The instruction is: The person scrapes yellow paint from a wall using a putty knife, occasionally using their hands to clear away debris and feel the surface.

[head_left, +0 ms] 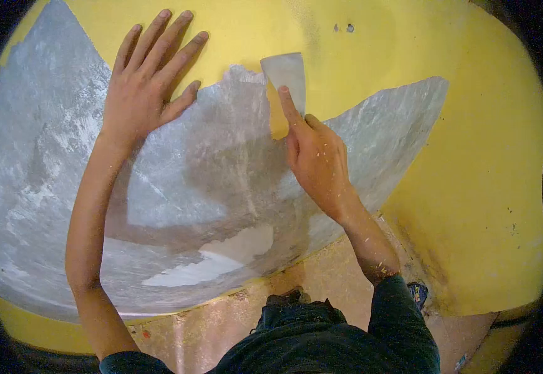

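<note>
Along the upper edge of the grey patch [165, 202] that covers much of the curved yellow panel [383, 43], the putty knife [288, 70] lies with its broad blade pointing up and away from the person. The right hand [318, 159] is closed around its lower end, forefinger [290, 106] stretched along the face of the blade; the handle is hidden inside the grip. Just left of the blade, a narrow yellow strip [277, 128] runs down into the patch. The left hand [137, 96] lies palm down across the patch's upper edge, holding nothing, its fingers [185, 58] spread apart over the yellow and its wrist above the grey. Small pale flecks [323, 156] dot the right hand and forearm. Within the lower part of the patch is a whitish smear [190, 273], with a beige area [249, 242] adjoining it at the upper right. Above the patch, the panel bears small dark marks [350, 28]; more spots [513, 229] show well to its right. Below the patch are the floor [209, 324] and the person's dark shirt [296, 349].
</note>
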Available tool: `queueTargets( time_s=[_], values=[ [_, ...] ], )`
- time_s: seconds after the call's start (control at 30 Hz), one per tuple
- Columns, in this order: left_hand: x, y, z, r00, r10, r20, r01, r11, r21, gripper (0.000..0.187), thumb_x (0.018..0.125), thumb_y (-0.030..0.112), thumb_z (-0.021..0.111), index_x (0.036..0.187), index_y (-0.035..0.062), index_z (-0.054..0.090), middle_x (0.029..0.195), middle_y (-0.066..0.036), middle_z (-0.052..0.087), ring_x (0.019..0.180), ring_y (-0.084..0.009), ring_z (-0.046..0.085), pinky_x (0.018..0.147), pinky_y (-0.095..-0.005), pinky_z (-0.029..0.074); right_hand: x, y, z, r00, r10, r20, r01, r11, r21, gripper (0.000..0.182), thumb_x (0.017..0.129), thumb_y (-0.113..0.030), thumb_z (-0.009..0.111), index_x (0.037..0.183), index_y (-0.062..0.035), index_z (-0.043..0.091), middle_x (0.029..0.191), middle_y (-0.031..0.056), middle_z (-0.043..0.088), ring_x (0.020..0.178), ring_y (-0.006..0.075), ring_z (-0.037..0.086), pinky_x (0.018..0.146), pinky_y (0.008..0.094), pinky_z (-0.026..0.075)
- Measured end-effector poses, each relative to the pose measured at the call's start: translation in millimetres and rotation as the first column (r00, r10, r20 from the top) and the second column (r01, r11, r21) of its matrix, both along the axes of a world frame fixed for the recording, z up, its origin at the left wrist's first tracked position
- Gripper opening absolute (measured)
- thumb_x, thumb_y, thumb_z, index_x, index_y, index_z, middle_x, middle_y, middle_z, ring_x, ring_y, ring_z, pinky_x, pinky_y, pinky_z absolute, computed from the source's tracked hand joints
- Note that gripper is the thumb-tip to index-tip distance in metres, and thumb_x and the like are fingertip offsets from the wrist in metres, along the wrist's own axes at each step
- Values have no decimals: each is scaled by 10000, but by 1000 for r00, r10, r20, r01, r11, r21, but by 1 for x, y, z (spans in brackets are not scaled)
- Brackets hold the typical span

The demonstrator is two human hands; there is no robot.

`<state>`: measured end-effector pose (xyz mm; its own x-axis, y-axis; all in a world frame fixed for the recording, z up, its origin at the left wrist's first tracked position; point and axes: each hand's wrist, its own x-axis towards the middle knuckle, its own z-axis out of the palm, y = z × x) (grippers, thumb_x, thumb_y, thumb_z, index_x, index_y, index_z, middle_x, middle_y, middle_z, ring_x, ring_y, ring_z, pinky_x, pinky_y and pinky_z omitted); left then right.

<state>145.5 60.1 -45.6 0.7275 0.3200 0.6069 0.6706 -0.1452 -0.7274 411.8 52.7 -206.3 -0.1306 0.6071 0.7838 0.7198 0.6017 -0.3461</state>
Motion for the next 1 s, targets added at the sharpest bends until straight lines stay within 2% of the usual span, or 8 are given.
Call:
queueTargets(
  time_s=[0.17,0.23,0.27,0.37,0.47,0.53,0.7,1.0],
  values=[
    [-2,0,0,1000,-12,10,12,1000,0,627,950,416,650,1543,237,554,1678,-66,420,1559,-325,362,1262,-544,288,1,1,-9,999,-3,40,5,999,-37,772,933,-18,630,1645,-198,390,785,174,590,693,391,627,650,504,526],
    [0,1,-1,1000,-13,18,13,1000,-5,630,948,419,649,1543,235,553,1680,-65,418,1559,-325,361,1264,-543,286,1,-1,2,999,49,6,-49,995,-82,777,938,-69,615,1656,-188,343,961,237,656,779,447,684,675,557,563],
    [0,1,-1,1000,-8,25,8,1000,-8,633,947,423,647,1543,230,553,1680,-66,416,1559,-325,361,1263,-543,285,-1,0,8,999,52,2,-51,995,-80,777,938,-69,615,1656,-188,343,961,237,656,779,447,684,675,557,563],
    [-2,0,-2,999,-15,42,15,1000,-13,638,946,428,646,1543,221,553,1680,-70,415,1559,-325,360,1262,-543,286,-6,1,9,1000,20,20,-19,999,-30,784,938,-75,624,1659,-196,340,951,232,658,769,445,685,663,557,562],
    [-2,1,0,998,-30,53,31,1000,-7,641,945,429,647,1542,215,553,1678,-75,416,1558,-323,362,1260,-541,290,-3,-6,-12,997,25,71,-16,993,-119,788,936,-79,631,1658,-205,342,929,224,657,742,445,680,644,556,559],
    [-2,0,-3,998,-23,60,24,1000,-15,641,945,428,648,1541,213,553,1677,-77,418,1557,-322,363,1259,-540,292,-2,-7,-13,999,47,-6,-47,998,-44,747,940,-11,618,1636,-190,415,783,173,594,682,380,625,630,493,512],
    [0,1,-2,999,4,37,-5,999,34,646,939,430,655,1540,214,555,1672,-75,426,1556,-319,365,1260,-535,293,2,-8,-18,999,18,32,-17,999,-51,736,945,-15,618,1632,-196,425,764,163,586,679,365,624,621,481,506],
    [2,-6,-3,998,-16,54,17,1000,-4,628,935,406,673,1523,209,575,1664,-72,439,1544,-326,386,1253,-536,308,1,-6,-19,999,37,8,-37,998,-45,760,937,-3,622,1639,-205,411,773,170,598,680,371,626,628,484,510]
  ],
)
